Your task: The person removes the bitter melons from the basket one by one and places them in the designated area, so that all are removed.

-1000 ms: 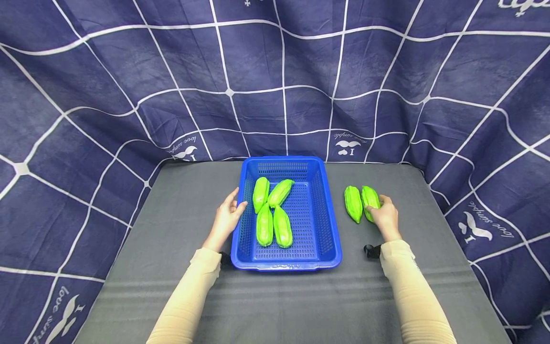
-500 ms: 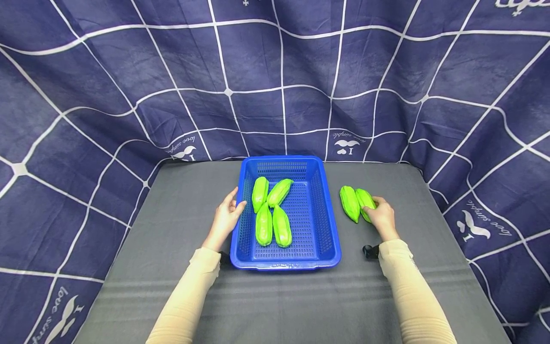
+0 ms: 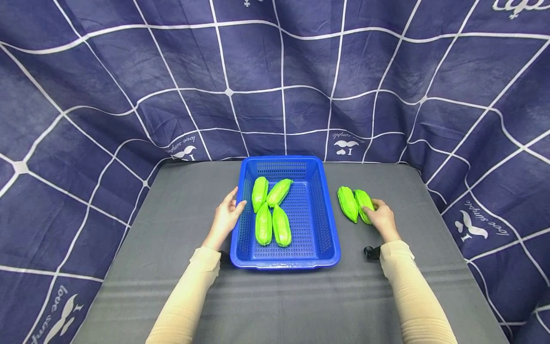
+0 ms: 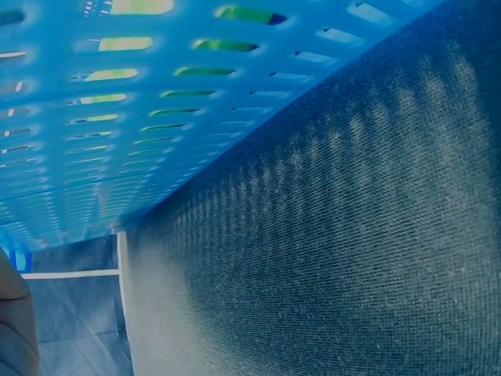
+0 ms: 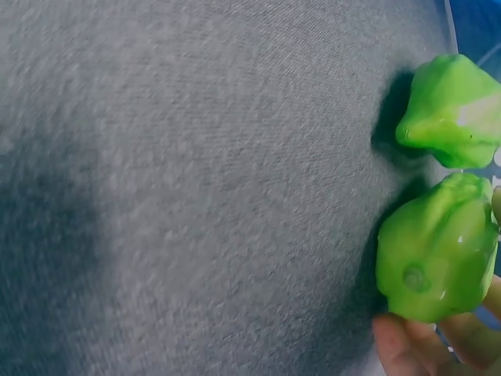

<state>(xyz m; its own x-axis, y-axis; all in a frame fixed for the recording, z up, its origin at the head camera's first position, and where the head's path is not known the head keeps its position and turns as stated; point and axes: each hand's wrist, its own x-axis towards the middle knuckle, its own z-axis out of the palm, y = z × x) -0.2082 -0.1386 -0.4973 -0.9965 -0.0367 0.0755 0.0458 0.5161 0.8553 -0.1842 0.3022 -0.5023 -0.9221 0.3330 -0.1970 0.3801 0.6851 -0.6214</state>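
Note:
A blue basket point(image 3: 285, 264) holds several bright green, ridged star fruits. At its left rim, my left hand point(image 3: 224, 217) has the thumb over the edge and the fingers outside; the left wrist view shows the slotted basket wall point(image 4: 70, 180) beside part of this hand point(image 4: 14, 321). On the table to the right, my right hand point(image 3: 382, 217) grips a star fruit point(image 3: 363, 205) with the thumb on its near side. Another star fruit point(image 3: 347, 204) lies close along its left. In the right wrist view fingers point(image 5: 399, 345) curl under the gripped star fruit point(image 5: 438, 258).
A grey cloth point(image 3: 279, 306) covers the table. The basket stands in the middle, between my arms. A dark blue curtain with white grid lines point(image 3: 266, 71) hangs behind the table and along both sides.
My right hand has slid its star fruit left towards the basket. The star fruit beside it has shifted left as well. The left hand and basket have stayed in place.

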